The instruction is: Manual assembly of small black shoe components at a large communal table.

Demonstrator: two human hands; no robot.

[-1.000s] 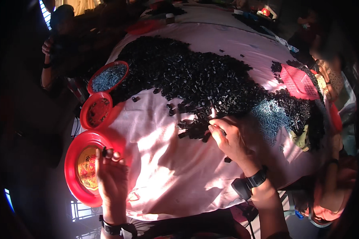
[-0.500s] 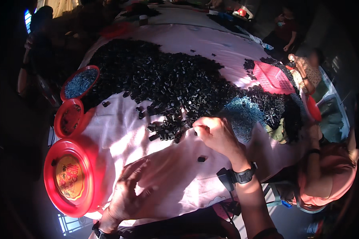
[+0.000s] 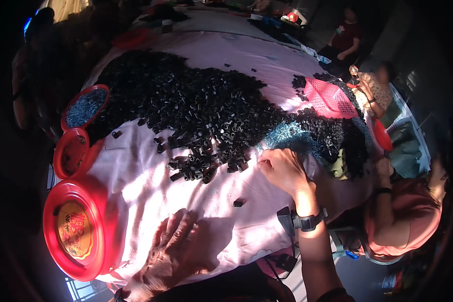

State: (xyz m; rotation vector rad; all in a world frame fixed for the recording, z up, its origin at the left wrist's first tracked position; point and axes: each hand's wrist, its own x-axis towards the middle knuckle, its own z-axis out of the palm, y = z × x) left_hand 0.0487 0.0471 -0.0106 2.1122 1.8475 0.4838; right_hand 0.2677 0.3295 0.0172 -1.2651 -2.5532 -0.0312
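My left hand (image 3: 170,249) rests palm-down over the pink cloth (image 3: 136,176), fingers stretched out and holding nothing. Farther off and to the right, my right hand (image 3: 285,172) has its fingers curled together at the near edge of a pile of thin, bluish metal pieces (image 3: 287,137). Whatever may be in those fingertips is hidden. A broad heap of small black curved parts (image 3: 201,110) spreads beyond both hands, its loose near end just left of my right hand. One single black piece (image 3: 238,203) lies apart on the cloth, between my two hands.
Along the left edge stand a large red plate (image 3: 98,236), a smaller red dish (image 3: 60,161) and a red bowl of bluish metal pieces (image 3: 85,108). A pink basket (image 3: 329,98) sits at the far right. A person in a salmon shirt (image 3: 407,216) sits close on my right.
My right hand has moved right, from the loose black parts to the bluish metal pile. The left hand has shifted right and now lies flatter. The whole view has turned slightly.
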